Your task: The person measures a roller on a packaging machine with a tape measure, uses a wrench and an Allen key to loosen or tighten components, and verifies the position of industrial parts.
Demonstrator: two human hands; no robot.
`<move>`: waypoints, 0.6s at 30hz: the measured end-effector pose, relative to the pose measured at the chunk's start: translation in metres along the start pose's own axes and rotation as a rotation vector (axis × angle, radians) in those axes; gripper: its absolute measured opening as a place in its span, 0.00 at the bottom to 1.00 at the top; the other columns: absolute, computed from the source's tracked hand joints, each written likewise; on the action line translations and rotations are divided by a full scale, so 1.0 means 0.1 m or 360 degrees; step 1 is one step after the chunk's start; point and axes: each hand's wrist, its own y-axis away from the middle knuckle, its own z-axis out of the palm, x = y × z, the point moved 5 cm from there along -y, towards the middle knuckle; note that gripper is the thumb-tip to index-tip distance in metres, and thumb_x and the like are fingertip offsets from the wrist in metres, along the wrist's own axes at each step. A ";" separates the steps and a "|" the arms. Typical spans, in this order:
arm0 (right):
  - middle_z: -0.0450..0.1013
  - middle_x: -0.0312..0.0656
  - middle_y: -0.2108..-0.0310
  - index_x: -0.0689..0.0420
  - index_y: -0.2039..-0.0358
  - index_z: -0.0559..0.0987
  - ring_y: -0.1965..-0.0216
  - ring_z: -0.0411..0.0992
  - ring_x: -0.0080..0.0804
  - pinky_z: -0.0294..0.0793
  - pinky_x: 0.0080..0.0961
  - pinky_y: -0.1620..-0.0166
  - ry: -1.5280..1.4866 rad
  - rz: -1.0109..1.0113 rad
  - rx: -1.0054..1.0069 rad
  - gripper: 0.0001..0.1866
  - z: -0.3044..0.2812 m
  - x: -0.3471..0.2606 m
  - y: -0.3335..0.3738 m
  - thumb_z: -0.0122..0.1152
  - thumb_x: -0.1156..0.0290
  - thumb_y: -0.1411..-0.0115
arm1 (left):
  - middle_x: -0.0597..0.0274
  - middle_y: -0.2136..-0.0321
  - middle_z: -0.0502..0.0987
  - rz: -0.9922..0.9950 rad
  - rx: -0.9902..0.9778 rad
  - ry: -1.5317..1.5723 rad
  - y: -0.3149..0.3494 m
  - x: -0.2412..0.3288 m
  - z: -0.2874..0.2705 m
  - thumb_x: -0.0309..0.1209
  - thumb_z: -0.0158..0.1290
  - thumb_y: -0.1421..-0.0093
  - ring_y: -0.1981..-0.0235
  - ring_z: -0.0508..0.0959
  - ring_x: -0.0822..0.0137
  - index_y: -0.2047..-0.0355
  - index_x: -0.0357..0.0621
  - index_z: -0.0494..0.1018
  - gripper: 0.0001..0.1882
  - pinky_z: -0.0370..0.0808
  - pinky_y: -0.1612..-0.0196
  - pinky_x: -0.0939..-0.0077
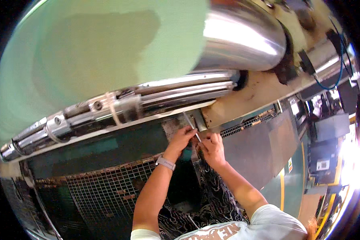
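In front of my body, both hands hold a thin, pale, straight rod [188, 120] that slants from upper left to lower right. My left hand [180, 141] is closed, fingertips pressed against the rod's middle; a watch with a light band [165, 163] is on that wrist. My right hand [213, 150] is curled around the rod's lower end, which the fingers partly hide. What kind of tool the rod is, I cannot make out. Its upper tip reaches just below the pale rail [156, 118] of a machine.
Above the rail runs a shiny metal bar with clamps [97, 105]. Green sheet material [108, 52] and a large polished roller [244, 38] fill the upper part. Below left lies a metal grating [108, 192]. Cabinets [323, 158] and yellow floor lines stand at the right.
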 end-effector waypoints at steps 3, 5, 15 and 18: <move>0.62 0.46 0.69 0.59 0.76 0.72 0.66 0.62 0.47 0.64 0.38 0.64 0.0119 0.0229 0.0055 0.08 -0.60 0.60 0.01 0.57 0.79 0.61 | 0.66 0.75 0.73 0.0200 -0.0114 0.0004 -0.34 0.31 0.86 0.35 0.48 0.42 0.74 0.70 0.74 0.68 0.39 0.71 0.11 0.68 0.68 0.79; 0.62 0.46 0.70 0.58 0.74 0.73 0.67 0.63 0.46 0.66 0.37 0.67 0.0206 0.0288 0.0142 0.07 -0.94 1.00 -0.11 0.56 0.78 0.58 | 0.67 0.76 0.73 0.0249 -0.0203 0.0063 -0.71 0.61 1.39 0.35 0.48 0.42 0.73 0.70 0.74 0.69 0.40 0.71 0.10 0.67 0.68 0.78; 0.63 0.42 0.74 0.56 0.78 0.75 0.69 0.66 0.41 0.68 0.34 0.70 0.0363 0.0318 0.0102 0.03 -1.15 2.25 -0.60 0.58 0.72 0.54 | 0.63 0.79 0.72 -0.0026 -0.0029 0.0271 -1.99 0.39 1.85 0.35 0.50 0.44 0.79 0.71 0.71 0.72 0.40 0.71 0.10 0.67 0.76 0.78; 0.62 0.42 0.74 0.57 0.78 0.74 0.69 0.66 0.41 0.68 0.34 0.70 0.0290 0.0323 0.0102 0.03 -1.09 2.37 -0.62 0.58 0.73 0.54 | 0.62 0.81 0.72 -0.0086 0.0009 0.0244 -2.08 0.35 1.81 0.35 0.50 0.44 0.83 0.70 0.71 0.72 0.39 0.71 0.11 0.66 0.80 0.79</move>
